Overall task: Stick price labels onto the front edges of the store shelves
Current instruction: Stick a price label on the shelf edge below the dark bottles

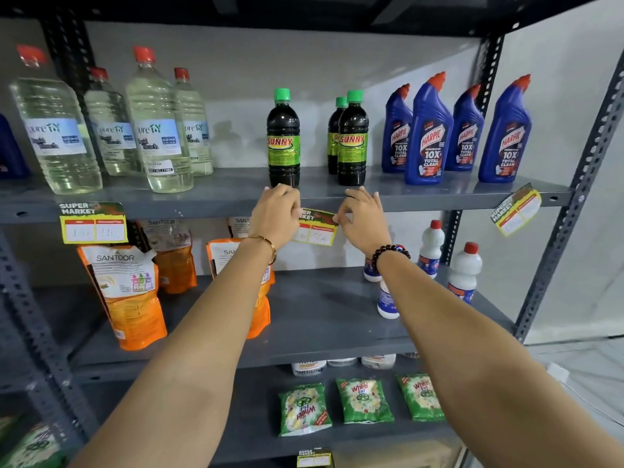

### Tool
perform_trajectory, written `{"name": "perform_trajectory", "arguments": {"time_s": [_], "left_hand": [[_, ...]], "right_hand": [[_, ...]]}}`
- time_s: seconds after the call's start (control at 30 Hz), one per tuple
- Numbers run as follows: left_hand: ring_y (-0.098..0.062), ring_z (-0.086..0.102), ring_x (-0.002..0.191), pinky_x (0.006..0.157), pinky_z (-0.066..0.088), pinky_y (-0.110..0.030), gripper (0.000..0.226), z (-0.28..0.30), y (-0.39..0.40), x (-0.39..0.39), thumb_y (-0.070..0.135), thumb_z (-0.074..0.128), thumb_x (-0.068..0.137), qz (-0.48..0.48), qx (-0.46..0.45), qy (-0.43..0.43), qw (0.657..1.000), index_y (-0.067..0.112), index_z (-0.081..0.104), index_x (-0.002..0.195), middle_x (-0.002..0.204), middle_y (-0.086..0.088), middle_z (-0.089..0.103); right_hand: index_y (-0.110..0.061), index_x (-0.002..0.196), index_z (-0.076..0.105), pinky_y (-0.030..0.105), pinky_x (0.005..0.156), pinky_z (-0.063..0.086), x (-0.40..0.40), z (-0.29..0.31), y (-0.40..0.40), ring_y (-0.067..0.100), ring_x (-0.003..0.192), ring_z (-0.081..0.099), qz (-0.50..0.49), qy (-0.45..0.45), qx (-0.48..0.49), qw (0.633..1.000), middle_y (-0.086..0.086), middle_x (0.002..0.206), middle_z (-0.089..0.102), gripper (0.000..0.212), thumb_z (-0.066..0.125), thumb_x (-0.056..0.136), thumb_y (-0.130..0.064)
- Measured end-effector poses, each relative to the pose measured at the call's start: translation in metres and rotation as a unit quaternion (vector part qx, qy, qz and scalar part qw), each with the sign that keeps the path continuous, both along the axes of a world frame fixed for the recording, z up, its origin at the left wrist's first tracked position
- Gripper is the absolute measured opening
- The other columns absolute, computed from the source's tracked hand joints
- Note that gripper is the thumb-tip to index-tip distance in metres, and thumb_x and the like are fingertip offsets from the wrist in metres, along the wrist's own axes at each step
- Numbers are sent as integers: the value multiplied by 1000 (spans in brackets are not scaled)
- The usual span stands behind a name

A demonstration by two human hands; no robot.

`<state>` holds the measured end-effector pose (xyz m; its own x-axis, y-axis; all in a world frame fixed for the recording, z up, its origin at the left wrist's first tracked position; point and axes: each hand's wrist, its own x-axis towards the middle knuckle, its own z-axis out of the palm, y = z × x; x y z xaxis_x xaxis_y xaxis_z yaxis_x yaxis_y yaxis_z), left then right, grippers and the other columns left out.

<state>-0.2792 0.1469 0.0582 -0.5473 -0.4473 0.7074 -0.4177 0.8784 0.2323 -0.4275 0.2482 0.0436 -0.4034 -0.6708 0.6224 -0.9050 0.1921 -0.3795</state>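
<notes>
Left hand grip and right hand grip pinch the price label.
Label sits at the shelf edge, open span either side.

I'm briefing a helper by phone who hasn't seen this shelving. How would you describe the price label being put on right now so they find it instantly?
Find the grey shelf carrying bleach, dark Sunny bottles and blue Harpic bottles. On its front edge hang three labels; the one meant is the middle label, below the Sunny bottles. Unlike the others, it sits between the left hand and right hand, which pinch its top corners.
</notes>
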Motion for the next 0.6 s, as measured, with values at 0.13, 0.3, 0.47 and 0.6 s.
{"name": "perform_trajectory", "arguments": {"time_s": [0.13,0.3,0.47,0.6], "left_hand": [[-23,51,104,78,44,-33,12,-2,5,-14,14,56,91,-18,41,-11,999,8,56,81,110,-5,56],[-23,53,93,66,41,-31,11,-6,6,-27,14,58,89,18,50,36,998,10,57,79,101,-7,53],[-24,54,92,62,36,-30,9,0,8,-31,16,55,90,48,43,57,996,10,57,83,99,-9,56],[-24,55,91,62,36,-30,10,2,7,-33,17,52,92,68,34,51,996,11,57,86,100,-8,57]], "right_hand": [[-4,77,66,47,117,18,-18,12,9,31,116,53,9,0,8,1000,15,118,63,9,64,84,-10],[-2,73,65,35,78,45,-25,25,12,30,97,58,24,-18,15,999,13,107,67,13,66,82,-10],[-3,78,62,41,81,50,-24,38,10,29,91,60,16,-18,15,1000,13,97,67,13,66,83,-15],[-4,80,63,43,81,52,-22,43,7,29,90,61,-3,-17,26,1000,11,96,68,14,64,84,-17]]}}
